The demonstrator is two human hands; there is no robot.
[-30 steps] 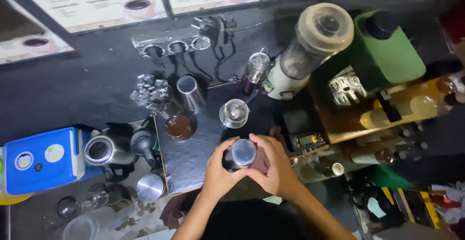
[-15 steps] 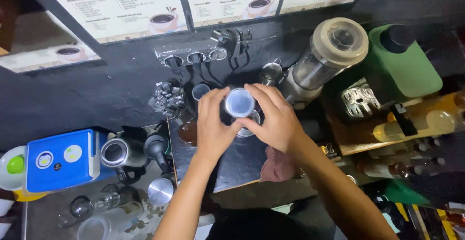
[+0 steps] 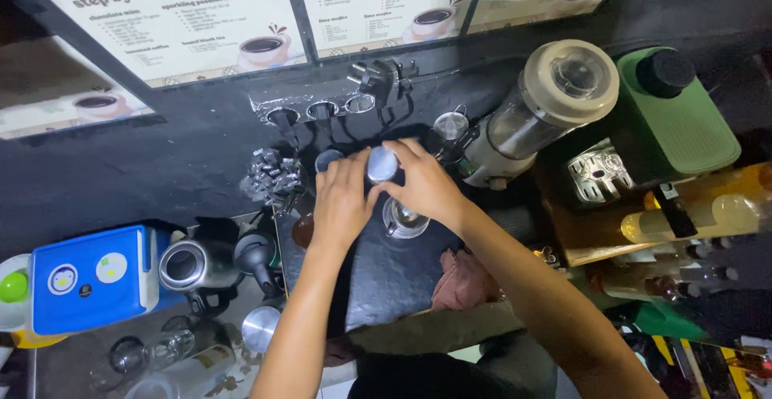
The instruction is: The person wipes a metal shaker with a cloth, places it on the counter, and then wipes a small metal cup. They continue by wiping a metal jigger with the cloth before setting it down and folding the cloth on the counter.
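Both my hands are around a small round metal container (image 3: 381, 163) held over the dark counter (image 3: 386, 274). My left hand (image 3: 342, 202) grips it from the left and my right hand (image 3: 425, 182) from the right. Just below it stands a clear glass cup (image 3: 404, 220) with a handle, partly hidden by my right hand. A metal cup (image 3: 327, 159) stands right behind my left hand, and a glass with brown liquid (image 3: 302, 231) peeks out to its left.
A blender (image 3: 547, 105) and a green machine (image 3: 675, 117) stand at the right. A plug strip (image 3: 322, 105) lies at the back, a metal kettle (image 3: 193, 266) and a blue box (image 3: 92, 278) at the left. A brown cloth (image 3: 462, 278) lies by my right forearm.
My hands have carried the metal container away from me toward the back of the counter, over the glass cup. The camera view shifted along with them.
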